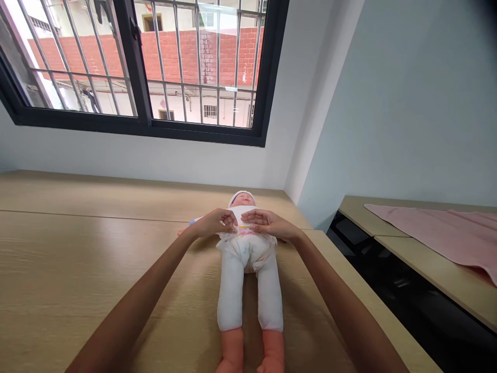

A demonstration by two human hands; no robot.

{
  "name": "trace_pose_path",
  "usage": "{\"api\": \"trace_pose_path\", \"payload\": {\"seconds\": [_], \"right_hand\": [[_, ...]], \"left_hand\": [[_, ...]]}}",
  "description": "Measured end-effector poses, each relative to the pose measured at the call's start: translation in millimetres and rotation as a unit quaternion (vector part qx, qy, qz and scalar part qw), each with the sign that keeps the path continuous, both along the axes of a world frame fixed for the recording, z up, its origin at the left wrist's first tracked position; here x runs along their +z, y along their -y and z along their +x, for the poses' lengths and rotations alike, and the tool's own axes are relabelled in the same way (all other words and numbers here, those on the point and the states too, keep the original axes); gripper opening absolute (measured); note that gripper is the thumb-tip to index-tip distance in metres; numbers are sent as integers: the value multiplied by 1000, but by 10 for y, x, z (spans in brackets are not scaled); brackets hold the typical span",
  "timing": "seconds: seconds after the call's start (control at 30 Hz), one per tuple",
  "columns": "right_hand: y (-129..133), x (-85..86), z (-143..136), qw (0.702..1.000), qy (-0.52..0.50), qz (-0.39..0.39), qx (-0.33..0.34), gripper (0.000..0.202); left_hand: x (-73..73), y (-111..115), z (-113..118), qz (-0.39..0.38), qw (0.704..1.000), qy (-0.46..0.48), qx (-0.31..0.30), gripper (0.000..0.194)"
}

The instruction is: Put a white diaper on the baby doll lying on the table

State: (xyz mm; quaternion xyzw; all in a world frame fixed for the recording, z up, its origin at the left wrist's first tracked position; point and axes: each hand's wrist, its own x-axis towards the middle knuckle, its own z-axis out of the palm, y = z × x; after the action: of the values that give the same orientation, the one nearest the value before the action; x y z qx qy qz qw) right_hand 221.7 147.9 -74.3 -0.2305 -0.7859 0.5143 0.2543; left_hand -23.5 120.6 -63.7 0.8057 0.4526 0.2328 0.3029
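Note:
A baby doll point(232, 305) lies on its back on the wooden table point(77, 274), its head away from me and its feet toward me. It wears a white cap, a white top and a white diaper point(248, 248) with coloured prints at the waist. My left hand point(217, 223) rests at the left side of the diaper's waist with its fingers curled; what they may hold is too small to tell. On the right side of the waist lies my right hand point(269, 224), fingers stretched inward over the doll's belly.
A pink cloth point(438, 233) lies on a second table point(411, 248) at the right, across a dark gap. Behind the table stand a white wall and a barred window point(205, 67) with a dark frame.

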Motion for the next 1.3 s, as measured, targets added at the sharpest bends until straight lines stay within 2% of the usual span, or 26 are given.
{"api": "trace_pose_path", "payload": {"seconds": [0.13, 0.23, 0.33, 0.53, 0.73, 0.87, 1.13, 1.3], "right_hand": [[61, 72, -17, 984, 74, 135, -85, 30], [146, 132, -29, 966, 129, 201, -94, 30], [214, 174, -38, 954, 164, 232, -100, 32], [257, 202, -53, 947, 189, 236, -114, 33], [243, 196, -36, 931, 209, 279, -106, 29], [227, 199, -19, 921, 216, 304, -114, 25], [251, 199, -60, 930, 236, 265, -94, 24], [249, 190, -52, 938, 214, 259, -80, 12]], "left_hand": [[43, 32, 16, 14, 1000, -10, -17, 28], [66, 56, 41, 27, 999, -25, -9, 24], [84, 88, 72, 53, 997, -46, 14, 21], [109, 149, 133, 58, 994, -92, 19, 17], [99, 185, 204, 63, 997, -44, -3, 15], [54, 174, 232, 86, 996, -35, 6, 18], [3, 157, 281, 89, 995, -52, 6, 18], [8, 173, 294, 88, 994, -60, 2, 13]]}}
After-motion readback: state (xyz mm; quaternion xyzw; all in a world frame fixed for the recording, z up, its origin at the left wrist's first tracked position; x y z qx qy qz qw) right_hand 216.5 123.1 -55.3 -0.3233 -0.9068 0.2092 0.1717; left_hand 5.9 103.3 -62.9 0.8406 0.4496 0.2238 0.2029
